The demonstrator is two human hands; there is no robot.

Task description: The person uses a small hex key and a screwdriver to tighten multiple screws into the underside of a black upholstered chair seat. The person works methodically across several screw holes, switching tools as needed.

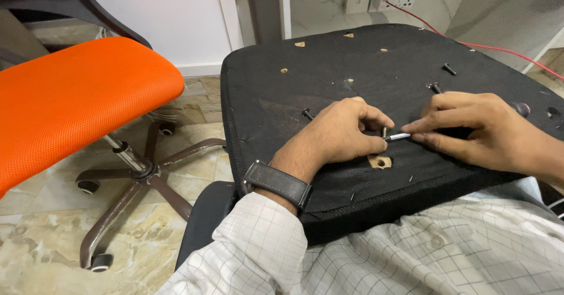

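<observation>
Pinching one silver tool (397, 136), both hands (343, 132) (476, 129) rest near three bolts (307, 114)

Bright, even indoor light fills the frame with only soft shadows. Focus is sharp at centre; the checked sleeve (252, 242) at the bottom edge is slightly soft, and edges bow mildly.

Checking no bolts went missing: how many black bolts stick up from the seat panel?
3: one left of the left hand, one above the right hand, one farther back. Hands may hide others.
</observation>
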